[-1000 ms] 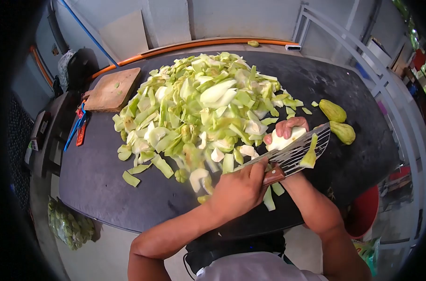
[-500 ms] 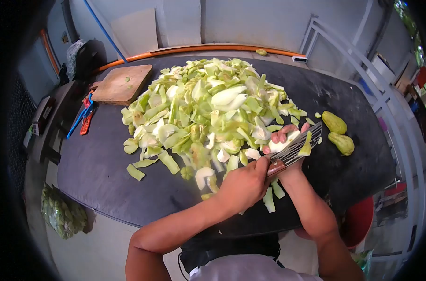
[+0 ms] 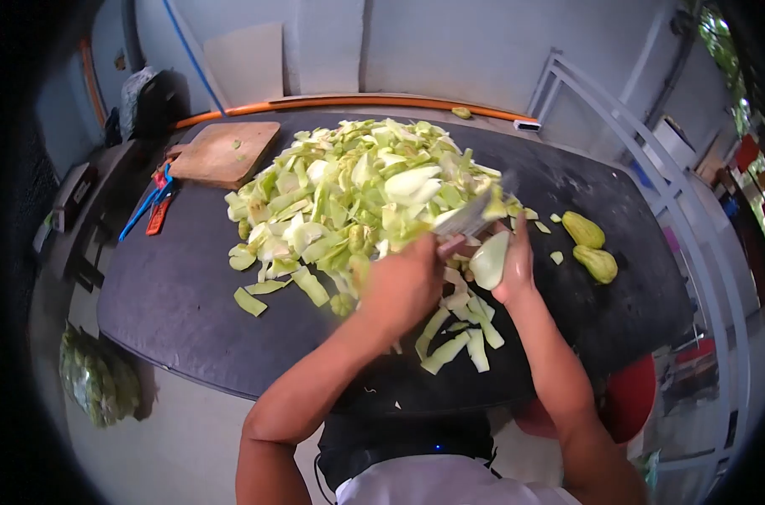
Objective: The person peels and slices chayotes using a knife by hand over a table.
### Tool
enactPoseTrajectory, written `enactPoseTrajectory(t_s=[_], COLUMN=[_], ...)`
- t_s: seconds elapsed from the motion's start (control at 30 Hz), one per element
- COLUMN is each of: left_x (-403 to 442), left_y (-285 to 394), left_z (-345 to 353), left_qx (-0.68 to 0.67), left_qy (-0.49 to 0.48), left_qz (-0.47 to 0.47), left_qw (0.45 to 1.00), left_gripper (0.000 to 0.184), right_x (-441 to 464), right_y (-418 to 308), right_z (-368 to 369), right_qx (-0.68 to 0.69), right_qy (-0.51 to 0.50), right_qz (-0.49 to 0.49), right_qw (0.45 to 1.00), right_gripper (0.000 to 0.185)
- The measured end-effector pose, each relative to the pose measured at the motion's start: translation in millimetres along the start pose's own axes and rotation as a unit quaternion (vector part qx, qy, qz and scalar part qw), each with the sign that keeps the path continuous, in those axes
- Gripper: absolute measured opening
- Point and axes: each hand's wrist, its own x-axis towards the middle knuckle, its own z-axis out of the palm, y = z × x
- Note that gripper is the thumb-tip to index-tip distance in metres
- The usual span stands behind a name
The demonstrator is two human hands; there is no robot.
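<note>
My left hand (image 3: 406,282) is closed round the wooden handle of a broad-bladed knife (image 3: 465,220), whose blade is blurred and points up and right. A bit of green peel appears near the blade's tip. In my right hand (image 3: 518,257) sits a peeled, pale chayote (image 3: 490,259), held from its right side. Left of and behind my hands rises a big heap of chayote peels and pieces (image 3: 349,194). Loose peel strips (image 3: 450,349) lie on the table just below my hands. Two unpeeled green chayotes (image 3: 595,263) rest to the right.
The dark table (image 3: 189,320) carries a wooden cutting board (image 3: 224,154) at the back left, beside blue-and-red tools (image 3: 155,206). A red tub (image 3: 630,400) stands below the right edge. A bag of green produce (image 3: 100,379) is on the floor at left. A metal railing (image 3: 651,168) runs along the right.
My left hand has moved the knife left and up, off the chayote. The chayote now shows turned upright in my right hand, and more peel strips lie beneath.
</note>
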Motion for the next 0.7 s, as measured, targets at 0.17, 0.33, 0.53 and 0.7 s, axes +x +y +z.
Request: enactPoseTrajectory(t_s=[0.17, 0.33, 0.53, 0.7], left_x=[-1, 3, 2, 3], left_y=[-26, -20, -16, -20], left_z=[-11, -20, -8, -1], left_qx=[-0.187, -0.42, -0.462, -0.459], left_qy=[0.016, 0.046, 0.0, 0.01], left_qz=[-0.02, -0.12, -0.157, -0.175], left_qw=[0.982, 0.899, 0.873, 0.871], left_gripper=[0.034, 0.022, 0.024, 0.023], right_x=[-42, -198, -335, -343], right_y=[-59, -144, -43, -7], right_z=[-8, -91, -435, -487], right_qx=[-0.029, -0.095, -0.02, -0.274], right_qy=[-0.006, 0.203, 0.632, 0.802], right_qz=[-0.071, -0.465, -0.438, -0.153], right_qw=[0.997, 0.856, 0.64, 0.507], right_gripper=[0.062, 0.066, 0.062, 0.068])
